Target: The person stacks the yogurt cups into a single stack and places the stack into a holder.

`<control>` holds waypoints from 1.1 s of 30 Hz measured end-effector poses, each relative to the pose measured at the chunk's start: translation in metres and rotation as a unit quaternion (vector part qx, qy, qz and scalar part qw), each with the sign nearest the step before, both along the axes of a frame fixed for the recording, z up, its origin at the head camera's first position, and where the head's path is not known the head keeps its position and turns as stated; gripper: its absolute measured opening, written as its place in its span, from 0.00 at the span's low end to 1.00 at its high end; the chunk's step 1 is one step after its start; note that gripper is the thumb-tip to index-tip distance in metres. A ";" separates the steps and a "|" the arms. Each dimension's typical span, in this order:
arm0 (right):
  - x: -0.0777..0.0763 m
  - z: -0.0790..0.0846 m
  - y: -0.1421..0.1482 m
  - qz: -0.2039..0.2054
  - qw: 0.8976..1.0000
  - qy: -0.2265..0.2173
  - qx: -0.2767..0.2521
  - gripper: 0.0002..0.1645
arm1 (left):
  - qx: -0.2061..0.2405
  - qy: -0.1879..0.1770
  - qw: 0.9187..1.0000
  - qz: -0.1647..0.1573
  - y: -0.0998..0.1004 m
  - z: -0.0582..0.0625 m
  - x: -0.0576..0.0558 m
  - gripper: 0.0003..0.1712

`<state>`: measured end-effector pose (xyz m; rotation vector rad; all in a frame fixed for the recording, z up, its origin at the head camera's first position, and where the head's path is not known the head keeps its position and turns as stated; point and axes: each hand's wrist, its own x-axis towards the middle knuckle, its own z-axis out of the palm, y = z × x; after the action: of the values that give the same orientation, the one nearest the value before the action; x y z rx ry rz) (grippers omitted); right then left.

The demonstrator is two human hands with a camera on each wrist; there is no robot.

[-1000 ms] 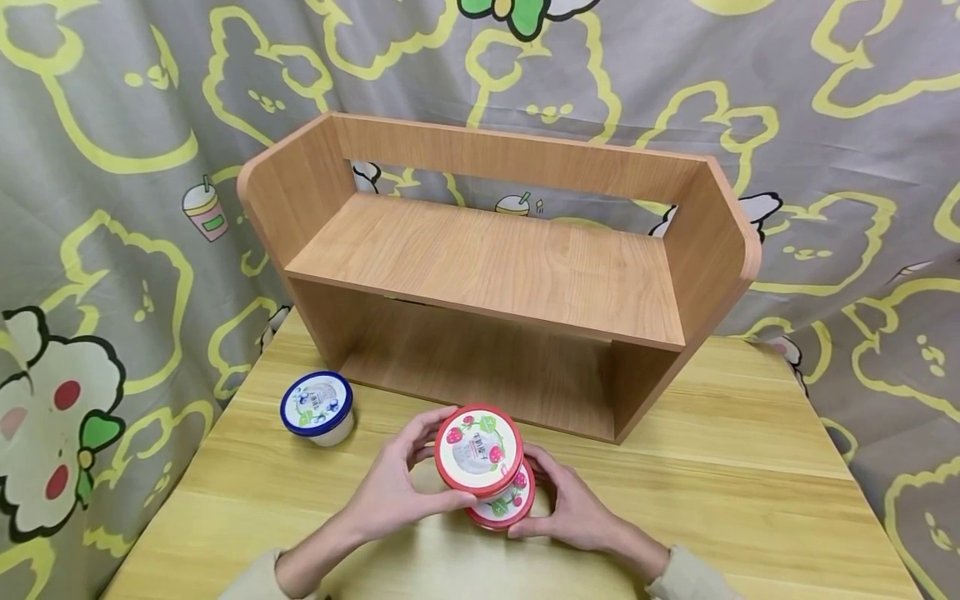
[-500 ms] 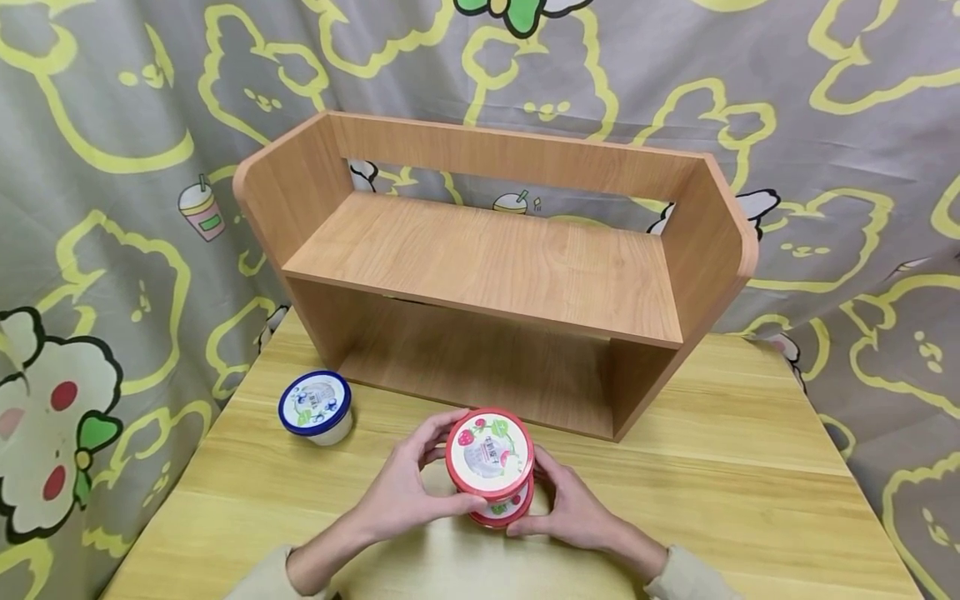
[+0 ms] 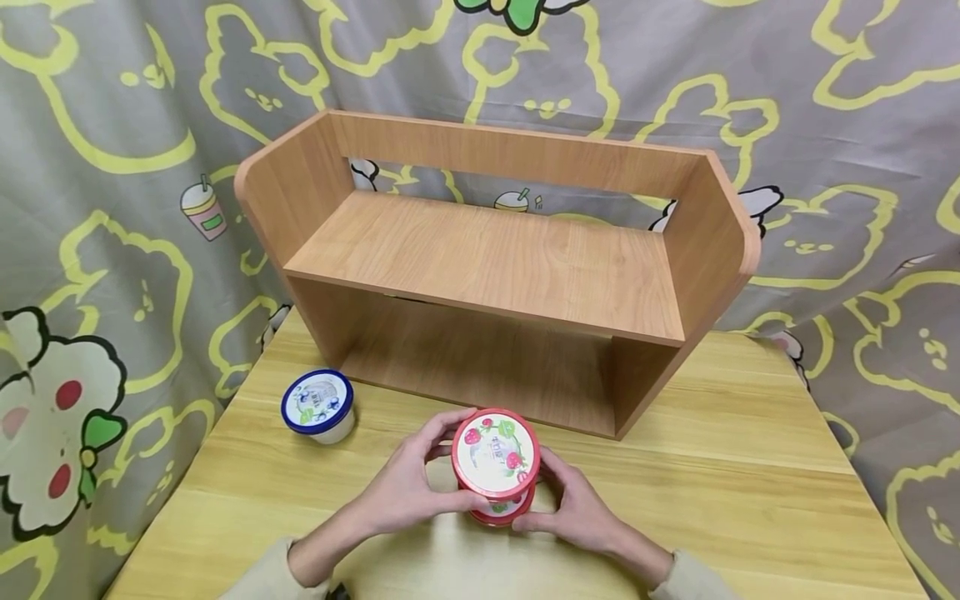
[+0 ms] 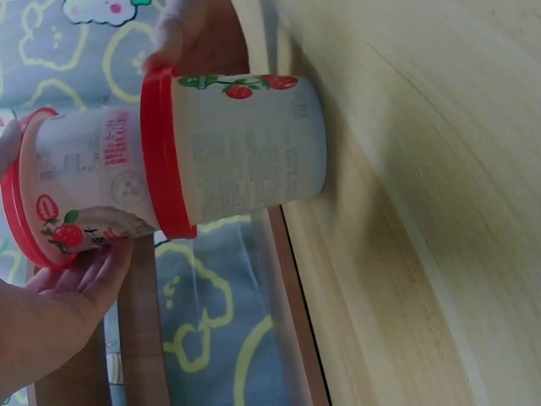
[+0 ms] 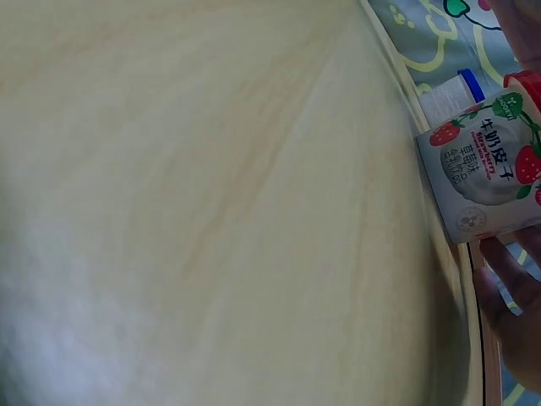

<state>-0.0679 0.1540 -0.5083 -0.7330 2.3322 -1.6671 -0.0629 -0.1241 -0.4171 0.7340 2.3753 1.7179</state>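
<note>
Two strawberry-printed tubs with red lids stand one above the other in front of the shelf. My left hand [image 3: 412, 487] grips the upper tub [image 3: 496, 455] by its sides, thumb at the near rim. In the left wrist view the upper tub's base sits against the lid of the lower tub [image 4: 245, 144], apparently touching it. That lower tub rests upright on the table, and my right hand [image 3: 573, 504] holds it around the side. From the head view the upper tub hides most of the lower one. A blueberry tub with a blue lid [image 3: 318, 402] stands to the left.
A two-level wooden shelf [image 3: 487, 258] stands behind the tubs, its lower front edge close to them. The wooden table [image 3: 750, 483] extends to both sides. A grey patterned curtain [image 3: 847, 167] hangs behind and at the sides.
My left hand has shifted the upper tub to the right, bringing it more squarely over the lower tub. The right hand and lower tub have hardly moved.
</note>
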 end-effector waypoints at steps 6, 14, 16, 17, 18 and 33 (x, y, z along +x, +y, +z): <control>0.001 0.000 0.002 0.003 1.000 0.001 -0.016 0.51 | -0.003 -0.002 1.000 -0.001 0.000 0.001 -0.001 0.52; 0.001 0.001 0.002 0.001 1.000 -0.004 -0.024 0.50 | 0.002 0.004 1.000 0.001 0.001 -0.001 -0.003 0.52; 0.001 0.001 0.002 0.001 1.000 -0.007 -0.022 0.50 | 0.004 0.004 1.000 0.001 0.001 -0.001 -0.003 0.52; 0.001 0.001 0.002 0.000 1.000 -0.009 -0.022 0.50 | 0.006 0.004 1.000 0.000 0.001 -0.002 -0.003 0.52; 0.001 0.001 0.002 0.000 1.000 -0.010 -0.021 0.50 | 0.007 0.004 1.000 0.000 0.001 -0.002 -0.003 0.52; 0.000 0.000 0.003 -0.001 1.000 -0.003 -0.017 0.51 | 0.035 0.004 0.999 0.004 -0.016 -0.006 -0.001 0.55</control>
<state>-0.0674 0.1566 -0.5082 -0.7315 2.3057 -1.7121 -0.0638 -0.1398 -0.4231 0.7436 2.3381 1.8120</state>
